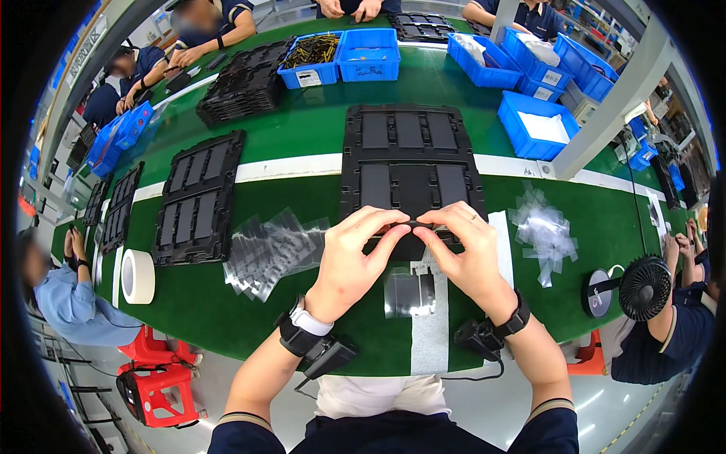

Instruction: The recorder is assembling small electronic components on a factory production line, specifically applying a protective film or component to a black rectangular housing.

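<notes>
Both my hands meet over the near edge of a black tray. My left hand and my right hand pinch a small black piece between thumbs and fingertips. My fingers cover most of it, so its full shape is hidden. The black tray beyond holds several dark flat rectangular plates in its slots. Below my hands, a clear film sheet lies partly over a white cloth-like strip. Overlapping clear film pieces spread left of my left hand.
A crumpled film pile lies right, near a small black fan. At left are a white tape roll and another plate-filled tray. Stacked black trays and blue bins stand farther back. Co-workers sit around the green table.
</notes>
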Tool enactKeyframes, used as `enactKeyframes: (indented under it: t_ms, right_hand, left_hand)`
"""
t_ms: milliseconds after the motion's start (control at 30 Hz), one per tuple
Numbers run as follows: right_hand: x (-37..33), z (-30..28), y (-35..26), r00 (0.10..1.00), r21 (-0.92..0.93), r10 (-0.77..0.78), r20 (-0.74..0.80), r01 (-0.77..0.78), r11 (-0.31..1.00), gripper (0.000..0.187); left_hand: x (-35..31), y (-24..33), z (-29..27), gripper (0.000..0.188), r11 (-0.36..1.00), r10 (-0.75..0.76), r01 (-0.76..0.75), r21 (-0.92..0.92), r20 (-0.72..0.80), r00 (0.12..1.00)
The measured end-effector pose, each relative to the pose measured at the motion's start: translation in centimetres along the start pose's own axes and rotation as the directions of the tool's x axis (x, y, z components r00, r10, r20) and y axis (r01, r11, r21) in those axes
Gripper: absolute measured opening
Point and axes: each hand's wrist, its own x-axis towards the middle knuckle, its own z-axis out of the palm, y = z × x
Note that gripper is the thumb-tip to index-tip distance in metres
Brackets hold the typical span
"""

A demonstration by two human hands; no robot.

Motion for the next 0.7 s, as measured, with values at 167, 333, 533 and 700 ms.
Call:
enactKeyframes:
  t_ms: [167,333,533,700]
  right_hand:
    - [-0.1,-0.5,0.4,0.999,0.124,0.053,-0.011,-0.051,0.991,0.01]
    - [0.3,-0.9,0.3,0.998,0.091,0.033,0.049,-0.037,0.995,0.008]
    - [-0.1,-0.5,0.5,0.996,0.096,0.043,0.08,-0.05,0.994,0.014]
    - [-0.2,-0.8,-0.4,0.949,0.238,0.186,0.256,-0.248,0.939,0.034]
  left_hand:
    - [-0.1,-0.3,-0.3,0.012,0.998,0.053,-0.052,0.042,-0.005,0.999]
    - [0.0,-0.2,-0.3,0.01,1.0,0.002,-0.002,0.01,0.016,1.0]
    - [-0.1,0.0,-0.3,0.009,1.0,-0.013,0.013,0.003,0.027,1.0]
    - [-0.7,-0.1,0.3,0.023,0.868,-0.227,0.29,-0.402,0.198,0.954]
